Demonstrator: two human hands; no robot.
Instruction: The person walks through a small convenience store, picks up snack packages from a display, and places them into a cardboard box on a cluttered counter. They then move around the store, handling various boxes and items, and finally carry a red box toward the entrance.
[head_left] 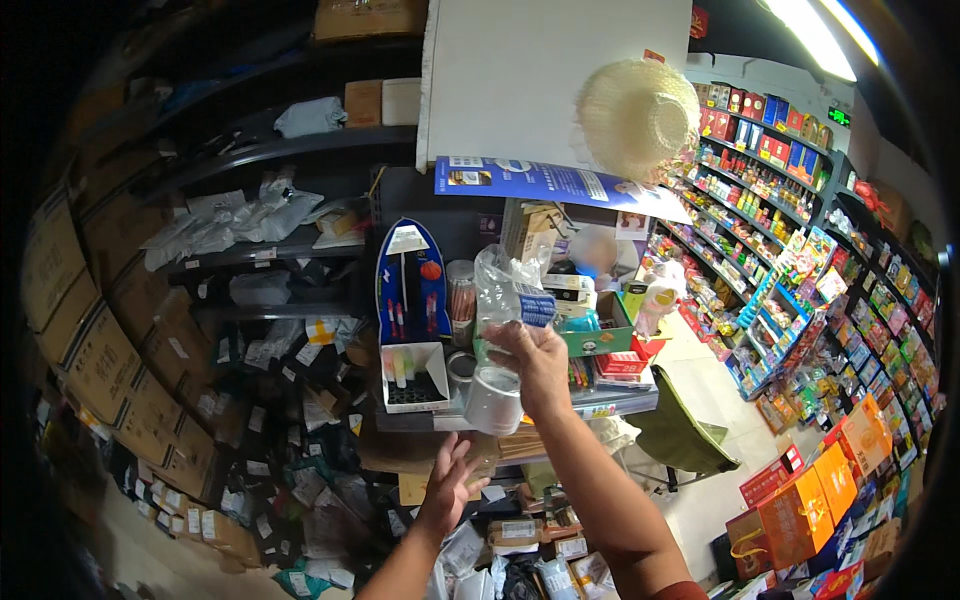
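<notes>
My right hand (535, 365) is closed around a clear plastic package (497, 285), held upright in front of the display shelf. The package's crinkled top rises above my fingers, and a translucent cup-shaped part (493, 402) shows below them. A blue printed patch (537, 306) sits just above my knuckles; I cannot tell if it belongs to the package. Lower and to the left, my left hand (450, 485) is open with its fingers apart, holding nothing. A white box with a black gridded tray (415, 380) stands left of the package, beside a tube of thin sticks (461, 300).
A blue rocket-shaped card (412, 285) stands behind the white box. Right of my hand are a green box (600, 325) and a red box (622, 364). Parcels (515, 533) lie below; cartons (100, 350) line the left. A green folding chair (685, 425) stands right.
</notes>
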